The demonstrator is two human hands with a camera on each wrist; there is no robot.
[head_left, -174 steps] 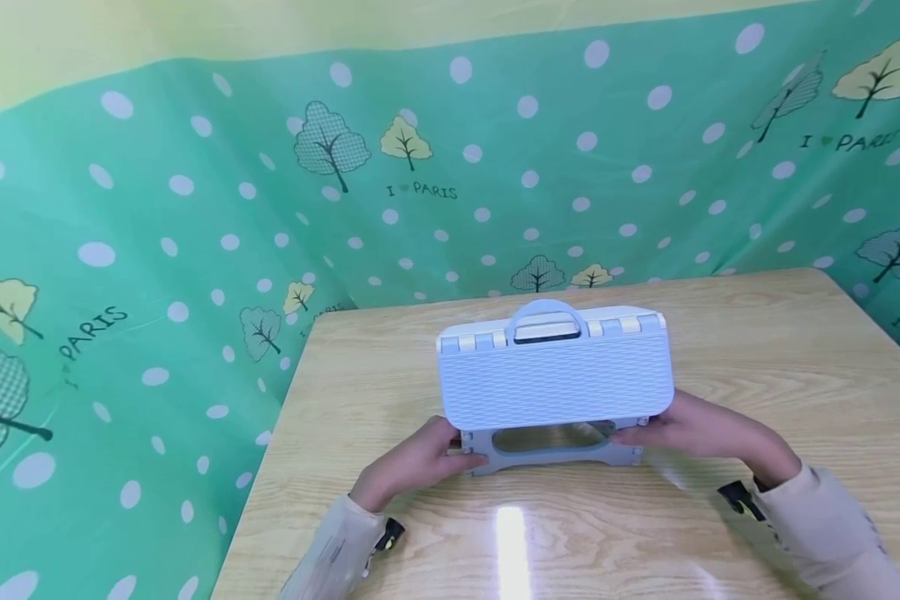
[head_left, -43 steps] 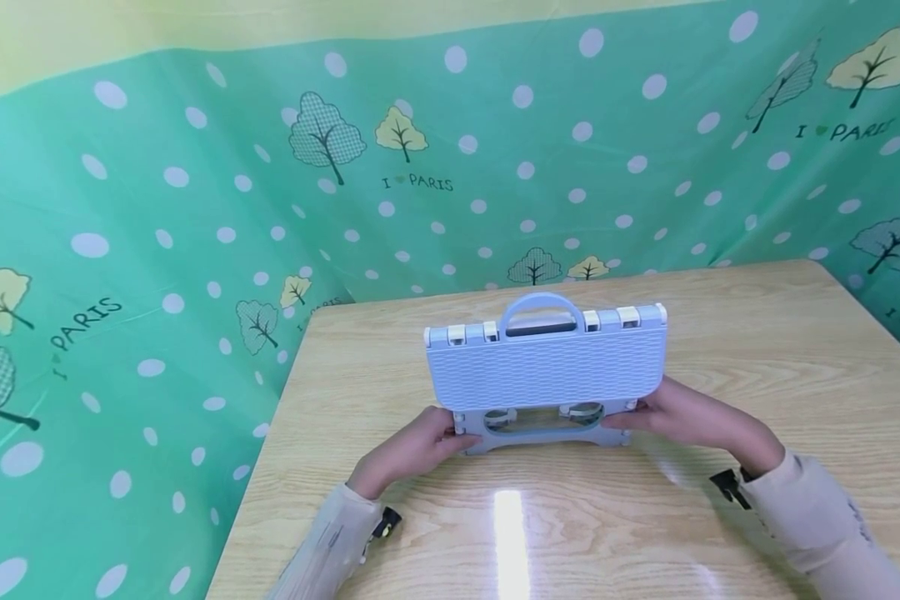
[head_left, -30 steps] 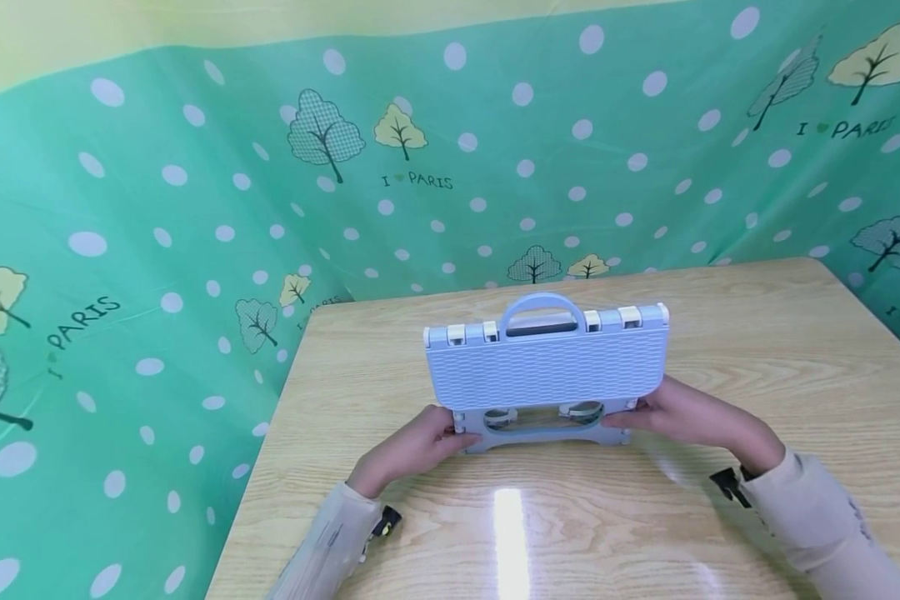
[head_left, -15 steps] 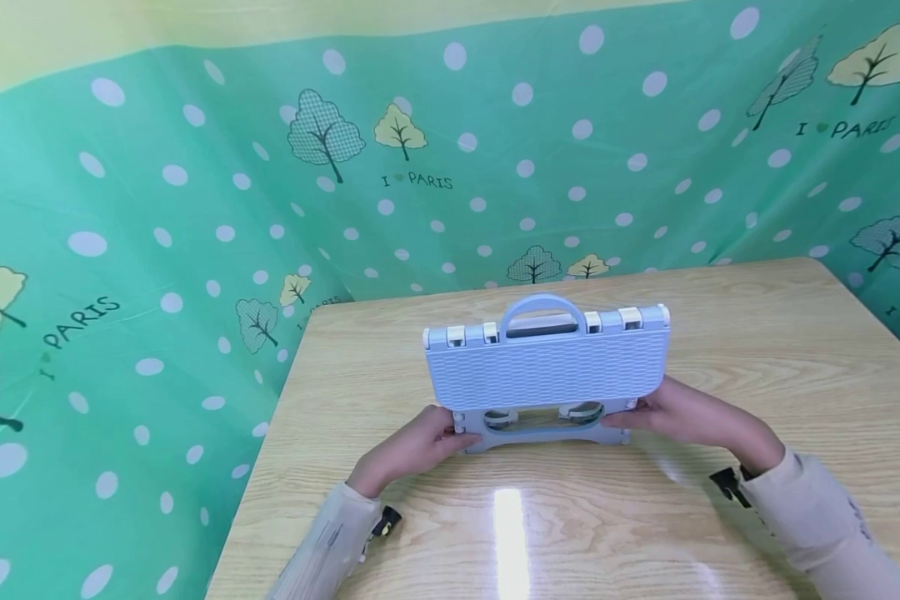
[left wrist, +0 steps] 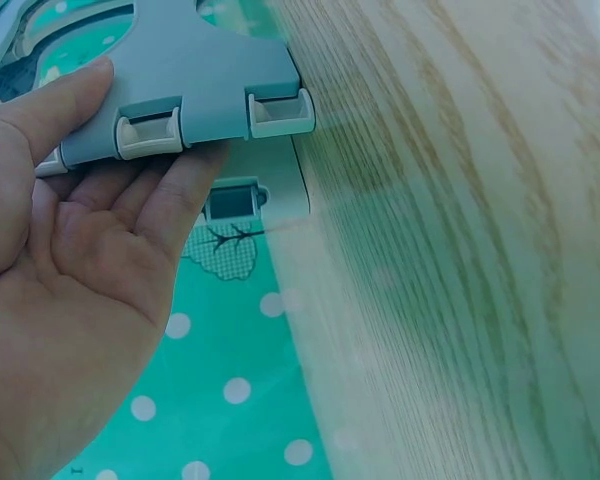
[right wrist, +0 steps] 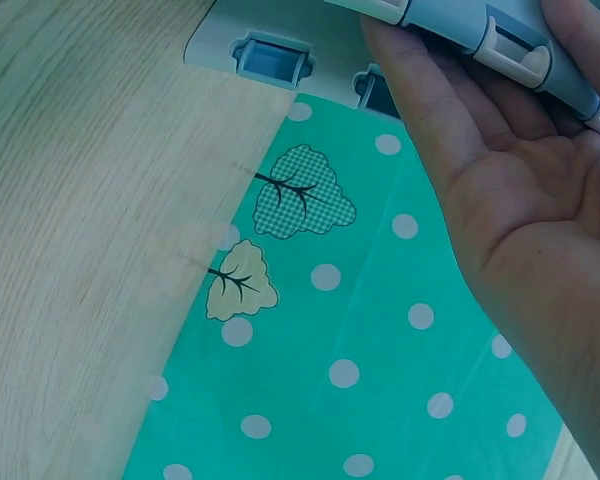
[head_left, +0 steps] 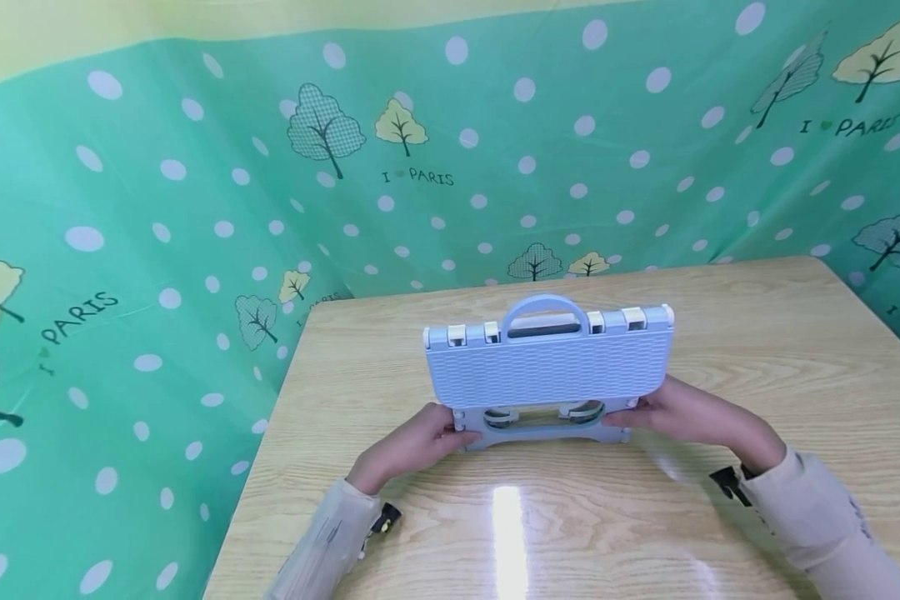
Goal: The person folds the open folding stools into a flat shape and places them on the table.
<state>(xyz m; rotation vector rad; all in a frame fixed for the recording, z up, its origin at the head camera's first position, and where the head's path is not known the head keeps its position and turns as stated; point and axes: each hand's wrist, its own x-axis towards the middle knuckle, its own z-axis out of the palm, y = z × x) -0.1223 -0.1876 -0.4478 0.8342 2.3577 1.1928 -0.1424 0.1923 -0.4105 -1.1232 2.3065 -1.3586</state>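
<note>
A light-blue plastic folding stool with white hinges stands near the middle of the table. Its woven-textured half seat slopes toward me, and an arched carry handle rises along the top edge. My left hand grips the left edge of the near leg panel, thumb on its front face. In the left wrist view the fingers lie behind the panel. On the right edge, my right hand holds the same panel, thumb in front. The right wrist view shows its fingers behind the hinged edge. The seat's far half is mostly hidden.
The stool stands on a wood-grain table, with a bright light reflection in front of it. Behind and to the left hangs a green dotted curtain with tree prints. Black straps sit at both sleeve cuffs.
Several seconds ago the seat's white far part showed above the near half; now it has dropped from view, and white hooks show through the leg opening. Over the last second the hands hold nearly still.
</note>
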